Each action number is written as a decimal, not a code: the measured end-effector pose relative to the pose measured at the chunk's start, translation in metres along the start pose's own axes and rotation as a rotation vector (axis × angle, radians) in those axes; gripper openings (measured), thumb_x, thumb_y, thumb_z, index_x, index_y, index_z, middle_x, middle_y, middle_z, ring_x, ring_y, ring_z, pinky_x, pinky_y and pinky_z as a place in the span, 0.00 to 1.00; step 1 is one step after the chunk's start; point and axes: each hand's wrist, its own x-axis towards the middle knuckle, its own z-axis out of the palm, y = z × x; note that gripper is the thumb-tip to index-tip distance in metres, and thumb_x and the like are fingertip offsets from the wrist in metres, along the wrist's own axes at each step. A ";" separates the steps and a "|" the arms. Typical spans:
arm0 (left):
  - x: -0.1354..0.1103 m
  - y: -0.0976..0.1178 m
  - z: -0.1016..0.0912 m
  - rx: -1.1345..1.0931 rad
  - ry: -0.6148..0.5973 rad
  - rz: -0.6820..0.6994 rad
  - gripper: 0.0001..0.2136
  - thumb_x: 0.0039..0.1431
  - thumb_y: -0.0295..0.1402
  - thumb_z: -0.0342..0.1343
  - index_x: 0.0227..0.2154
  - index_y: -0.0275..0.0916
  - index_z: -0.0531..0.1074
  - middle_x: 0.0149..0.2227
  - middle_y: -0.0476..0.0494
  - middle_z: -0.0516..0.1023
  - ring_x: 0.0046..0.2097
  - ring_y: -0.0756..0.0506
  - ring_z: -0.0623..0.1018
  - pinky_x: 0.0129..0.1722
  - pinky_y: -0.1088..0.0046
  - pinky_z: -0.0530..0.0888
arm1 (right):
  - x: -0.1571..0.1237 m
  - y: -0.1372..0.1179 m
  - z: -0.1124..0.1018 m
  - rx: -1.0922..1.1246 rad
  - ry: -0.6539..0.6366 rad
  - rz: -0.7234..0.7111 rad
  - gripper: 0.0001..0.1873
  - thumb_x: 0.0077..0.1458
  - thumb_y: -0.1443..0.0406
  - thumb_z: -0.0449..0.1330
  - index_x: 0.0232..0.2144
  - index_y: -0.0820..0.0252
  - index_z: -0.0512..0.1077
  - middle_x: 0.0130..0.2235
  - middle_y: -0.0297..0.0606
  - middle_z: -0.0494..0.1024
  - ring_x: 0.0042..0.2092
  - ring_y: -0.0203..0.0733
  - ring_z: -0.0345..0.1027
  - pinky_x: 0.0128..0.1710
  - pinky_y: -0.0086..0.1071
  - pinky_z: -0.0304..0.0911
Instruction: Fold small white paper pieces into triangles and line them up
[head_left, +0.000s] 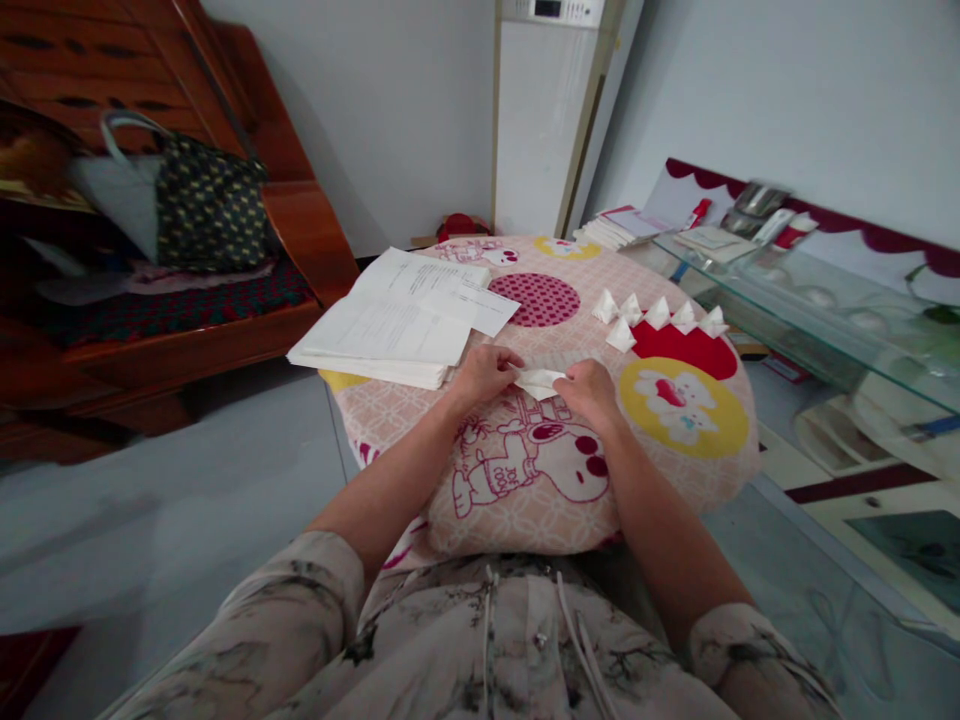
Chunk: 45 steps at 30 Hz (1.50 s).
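Between my two hands is a small folded piece of white paper (540,382), held just over the patterned tablecloth (517,520). My left hand (486,374) pinches its left end, and my right hand (589,390) grips the right end. Both sets of fingers are closed on it. Left of my hands lies a thick stack of printed paper sheets (390,320), with a smaller loose sheet (480,305) on top. Several pointed folded paper pieces (658,313) stand to the right, beyond my right hand.
A glass-topped cabinet (825,320) adjoins the table on the right, with a metal container (756,203) and a pile of papers (622,226). On the left, a wooden bench (300,240) holds a dark patterned bag (210,205). A tall white unit (540,120) stands behind.
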 end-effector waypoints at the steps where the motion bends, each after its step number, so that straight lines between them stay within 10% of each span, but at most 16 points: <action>1: 0.001 -0.001 0.000 -0.027 -0.017 -0.009 0.13 0.54 0.22 0.56 0.40 0.35 0.82 0.25 0.49 0.81 0.27 0.51 0.79 0.30 0.78 0.75 | -0.001 -0.001 0.000 -0.006 0.006 0.001 0.15 0.55 0.64 0.58 0.33 0.66 0.83 0.35 0.52 0.84 0.36 0.46 0.75 0.32 0.31 0.58; 21: 0.005 -0.008 0.001 -0.473 0.022 0.066 0.16 0.56 0.21 0.59 0.49 0.30 0.74 0.41 0.40 0.82 0.36 0.51 0.82 0.42 0.70 0.83 | -0.012 -0.008 0.005 -0.115 0.385 -0.081 0.18 0.62 0.67 0.50 0.34 0.65 0.80 0.33 0.49 0.81 0.33 0.44 0.69 0.32 0.33 0.50; 32: 0.008 -0.014 0.005 -0.615 0.014 0.097 0.16 0.51 0.24 0.65 0.45 0.31 0.78 0.33 0.45 0.81 0.33 0.51 0.81 0.35 0.75 0.81 | -0.005 0.000 0.023 -0.084 0.726 -0.289 0.14 0.56 0.70 0.53 0.22 0.62 0.73 0.23 0.39 0.74 0.24 0.36 0.55 0.28 0.33 0.40; 45: 0.002 -0.004 0.002 -0.937 -0.070 -0.047 0.16 0.50 0.19 0.66 0.44 0.30 0.78 0.36 0.44 0.82 0.34 0.52 0.81 0.41 0.74 0.81 | -0.005 -0.001 0.022 -0.079 0.736 -0.272 0.14 0.55 0.71 0.53 0.21 0.62 0.72 0.23 0.39 0.73 0.24 0.36 0.53 0.28 0.34 0.40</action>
